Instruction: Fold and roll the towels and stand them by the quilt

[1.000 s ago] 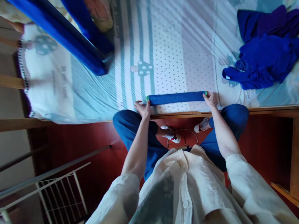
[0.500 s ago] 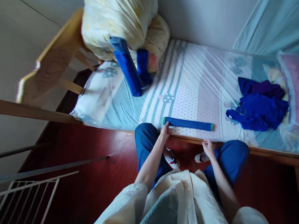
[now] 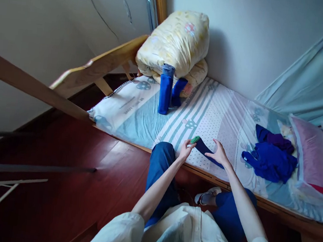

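Observation:
A long, narrow folded strip of dark blue cloth (image 3: 203,147) with green at its end lies near the front edge of the bed. My left hand (image 3: 186,151) grips its left end, which is raised so that the green layered edge shows. Over the strip's middle, my right hand (image 3: 218,153) is spread, thumb apart from the fingers. Whether its thumb touches the cloth I cannot tell. The strip's far right end rests low on the sheet, partly behind the right hand.
Two blue folded cloth bundles (image 3: 164,94) lean against a yellow folded quilt (image 3: 173,45) at the bed's left end. A heap of blue clothes (image 3: 275,160) lies by a pink pillow (image 3: 318,156). A wooden headboard (image 3: 98,62) borders the bed; a white rack (image 3: 0,196) stands at lower left.
My left hand has lifted the strip's left end, tilting the strip. My right hand has come up from the bed's edge and opened over it. The view has turned left.

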A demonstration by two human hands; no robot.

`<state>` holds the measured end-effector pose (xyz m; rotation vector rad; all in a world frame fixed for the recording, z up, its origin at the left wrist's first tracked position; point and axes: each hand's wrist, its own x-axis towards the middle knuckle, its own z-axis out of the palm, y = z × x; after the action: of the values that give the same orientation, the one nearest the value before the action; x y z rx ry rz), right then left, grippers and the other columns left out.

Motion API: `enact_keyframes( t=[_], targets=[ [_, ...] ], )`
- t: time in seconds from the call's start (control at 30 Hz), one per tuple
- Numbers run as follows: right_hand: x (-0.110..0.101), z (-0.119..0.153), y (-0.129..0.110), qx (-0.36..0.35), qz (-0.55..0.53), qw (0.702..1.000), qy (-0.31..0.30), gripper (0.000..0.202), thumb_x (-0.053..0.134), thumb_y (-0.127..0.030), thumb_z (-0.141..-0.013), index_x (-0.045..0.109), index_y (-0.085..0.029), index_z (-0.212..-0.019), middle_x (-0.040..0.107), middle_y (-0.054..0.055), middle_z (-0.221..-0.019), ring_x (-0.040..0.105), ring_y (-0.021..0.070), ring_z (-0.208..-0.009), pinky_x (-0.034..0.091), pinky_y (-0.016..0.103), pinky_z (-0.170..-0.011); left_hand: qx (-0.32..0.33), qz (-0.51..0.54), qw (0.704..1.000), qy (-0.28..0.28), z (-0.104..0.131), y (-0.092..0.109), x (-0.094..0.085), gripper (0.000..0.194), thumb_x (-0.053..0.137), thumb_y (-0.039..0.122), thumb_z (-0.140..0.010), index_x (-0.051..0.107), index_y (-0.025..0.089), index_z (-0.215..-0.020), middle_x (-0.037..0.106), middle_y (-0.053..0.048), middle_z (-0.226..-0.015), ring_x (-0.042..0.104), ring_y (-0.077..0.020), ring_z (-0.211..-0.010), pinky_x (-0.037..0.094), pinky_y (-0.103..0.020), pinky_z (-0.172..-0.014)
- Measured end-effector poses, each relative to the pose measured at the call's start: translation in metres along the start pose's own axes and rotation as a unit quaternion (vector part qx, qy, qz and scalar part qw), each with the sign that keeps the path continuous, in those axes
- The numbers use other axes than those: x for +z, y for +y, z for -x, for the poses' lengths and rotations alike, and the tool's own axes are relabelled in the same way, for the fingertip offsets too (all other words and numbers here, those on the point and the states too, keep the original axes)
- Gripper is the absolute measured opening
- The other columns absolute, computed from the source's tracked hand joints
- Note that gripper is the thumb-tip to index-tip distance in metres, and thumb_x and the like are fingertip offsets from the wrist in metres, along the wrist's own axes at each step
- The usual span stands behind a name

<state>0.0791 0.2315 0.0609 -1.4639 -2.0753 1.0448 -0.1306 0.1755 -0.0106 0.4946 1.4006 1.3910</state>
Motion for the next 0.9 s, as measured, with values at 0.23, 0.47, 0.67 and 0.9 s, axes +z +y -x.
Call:
enact_keyframes(
  t=[0.23, 0.47, 0.67, 0.9],
  targets=[
    [0.021, -0.073, -0.068, -0.035, -0.092, 0.981, -0.166, 0.056, 0.087, -0.03, -0.057, 0.075, -0.018, -0.111, 0.077, 0.009, -0.115, 0.072, 0.0296, -0.11, 0.057, 0.041, -0.098, 0.132, 0.041, 0.982, -0.131, 0.008, 0.052, 0.011, 0.029, 0.079, 0.042, -0.077, 0.068, 0.023, -0.096, 0.072, -0.008, -0.105, 0.066, -0.026, -0.109, 0.053, -0.039, -0.096],
    [0.038, -0.092, -0.103, -0.026, -0.113, 0.987, -0.11, 0.024, 0.083, -0.033, -0.062, 0.077, -0.018, -0.08, 0.079, 0.003, -0.083, 0.075, 0.0257, -0.083, 0.06, 0.035, -0.076, 0.233, -0.012, 0.967, -0.1, -0.014, 0.09, -0.011, 0.033, 0.074, 0.046, -0.085, 0.07, 0.023, -0.108, 0.071, -0.01, -0.113, 0.066, -0.0274, -0.111, 0.053, -0.042, -0.1],
    [0.057, -0.124, -0.151, -0.027, -0.102, 0.994, -0.035, 0.029, 0.087, -0.042, -0.063, 0.076, -0.019, -0.078, 0.079, 0.004, -0.081, 0.076, 0.0277, -0.087, 0.062, 0.038, -0.079, 0.227, -0.002, 0.97, -0.083, -0.048, 0.1, -0.057, 0.059, 0.083, 0.047, -0.078, 0.061, 0.024, -0.127, 0.067, -0.014, -0.13, 0.061, -0.0293, -0.128, 0.044, -0.046, -0.111],
    [0.1, -0.19, -0.202, -0.019, -0.228, 0.973, 0.022, 0.04, 0.091, -0.052, -0.06, 0.071, -0.02, -0.073, 0.076, 0.004, -0.076, 0.075, 0.0272, -0.081, 0.065, 0.042, -0.075, 0.159, -0.063, 0.982, -0.076, -0.1, 0.083, -0.105, 0.079, 0.096, 0.039, -0.057, 0.061, 0.022, -0.126, 0.07, -0.012, -0.118, 0.065, -0.0318, -0.116, 0.046, -0.046, -0.105]
  ],
)
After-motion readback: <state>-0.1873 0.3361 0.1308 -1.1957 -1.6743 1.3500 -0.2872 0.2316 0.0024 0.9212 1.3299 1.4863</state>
